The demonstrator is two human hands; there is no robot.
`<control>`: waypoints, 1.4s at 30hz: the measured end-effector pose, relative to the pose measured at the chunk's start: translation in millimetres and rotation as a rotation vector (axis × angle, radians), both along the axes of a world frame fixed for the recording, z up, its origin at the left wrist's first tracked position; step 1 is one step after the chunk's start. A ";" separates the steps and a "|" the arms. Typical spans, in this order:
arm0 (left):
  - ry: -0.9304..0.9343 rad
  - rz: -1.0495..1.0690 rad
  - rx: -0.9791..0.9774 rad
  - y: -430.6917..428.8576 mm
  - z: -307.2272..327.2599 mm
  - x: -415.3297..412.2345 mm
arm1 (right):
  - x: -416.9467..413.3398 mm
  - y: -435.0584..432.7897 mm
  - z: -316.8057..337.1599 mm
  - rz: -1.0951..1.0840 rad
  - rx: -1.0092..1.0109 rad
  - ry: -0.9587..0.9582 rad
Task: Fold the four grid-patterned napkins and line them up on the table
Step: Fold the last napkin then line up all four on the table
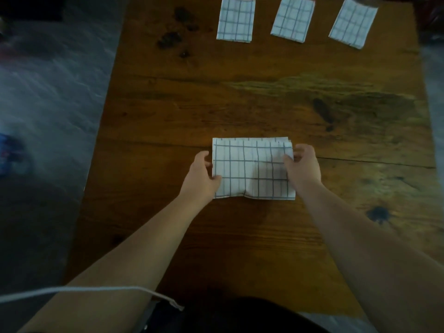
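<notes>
A white napkin with blue grid lines (249,169) lies folded into a wide rectangle in the middle of the wooden table (240,104). My left hand (201,175) pinches its left edge, thumb on top. At the opposite edge my right hand (304,164) pinches the layers near the upper right corner. Three more folded grid napkins stand in a row along the far edge: one at the left (236,19), one in the middle (293,18) and one at the right (352,22).
Dark stains (173,37) mark the table's far left, and dark knots (378,213) show at the right. A grey floor (55,92) lies beyond the left edge. A white cord (96,290) crosses my left forearm near the front edge.
</notes>
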State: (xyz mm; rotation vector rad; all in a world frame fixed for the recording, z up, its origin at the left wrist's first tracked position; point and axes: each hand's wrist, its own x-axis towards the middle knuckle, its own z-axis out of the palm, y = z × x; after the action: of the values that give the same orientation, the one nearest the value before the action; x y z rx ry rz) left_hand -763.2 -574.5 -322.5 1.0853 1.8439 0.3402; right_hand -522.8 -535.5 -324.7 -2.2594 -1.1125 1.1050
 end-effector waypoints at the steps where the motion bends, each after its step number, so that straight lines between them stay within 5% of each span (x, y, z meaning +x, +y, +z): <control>1: 0.011 -0.016 0.016 -3.8 -1.6 1.8 | 0.8 -6.4 0.7 -0.022 0.009 -0.006; 9: 0.039 -0.029 0.053 -34.0 -9.3 1.5 | 9.7 -72.7 -2.6 -0.150 -0.051 0.005; 21: 0.274 -0.203 0.087 -48.7 -5.7 -2.9 | 9.0 -84.3 7.7 0.094 -0.012 -0.086; 25: 0.456 -0.386 0.241 -68.4 -1.3 2.9 | 8.5 -92.4 9.1 0.282 0.036 -0.226; 32: 0.559 -0.966 0.304 -104.9 -13.0 39.3 | -22.1 -153.8 -14.6 1.099 0.156 -0.512; 42: 0.659 -1.005 0.227 -125.9 -43.4 0.1 | 40.6 -169.6 -36.0 1.095 0.007 -0.596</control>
State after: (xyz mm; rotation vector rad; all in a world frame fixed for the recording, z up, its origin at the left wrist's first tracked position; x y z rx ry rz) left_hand -763.1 -700.4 -365.8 2.3022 1.5265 -0.4668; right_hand -482.3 -705.1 -360.6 -1.9537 -2.7587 0.6749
